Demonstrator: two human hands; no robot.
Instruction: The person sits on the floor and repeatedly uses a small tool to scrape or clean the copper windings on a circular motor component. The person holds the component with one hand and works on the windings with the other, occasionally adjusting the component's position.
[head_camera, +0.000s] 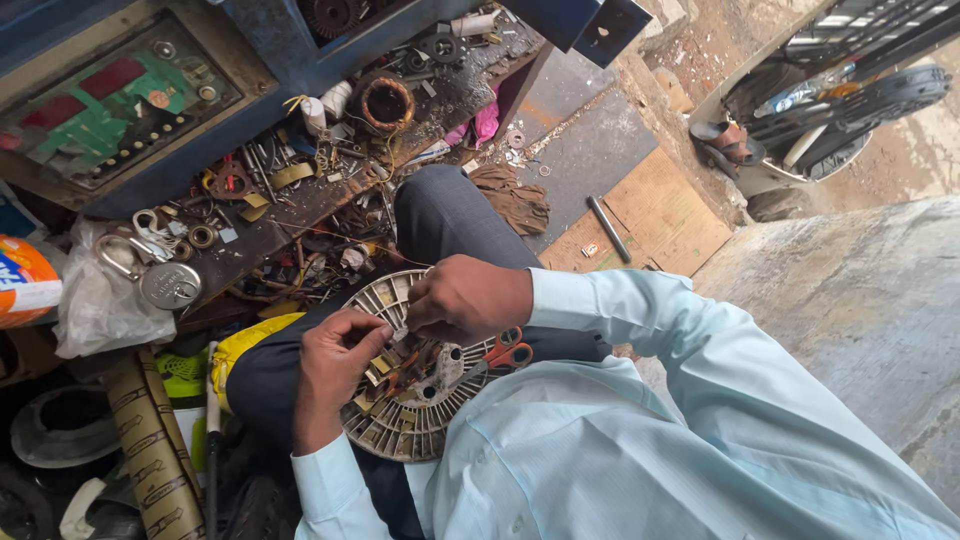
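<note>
A round grey slotted motor disc (400, 425) with wound coils rests on my lap. My left hand (335, 365) sits over its left rim, fingertips pinched on a small strip at the slots. My right hand (468, 298) is curled over the disc's upper edge, fingers closed on the same spot of the winding; what they grip is hidden. Orange-handled scissors (505, 352) lie on the disc just below my right wrist. Both sleeves are light blue.
A cluttered workbench (455, 95) at the upper left carries a copper coil (386, 103), a padlock with keys (170, 285) and loose parts. A green circuit board (105, 115) lies behind. A brown rag (515, 200), a metal rod (608, 228) and sandals (725, 140) lie on the floor.
</note>
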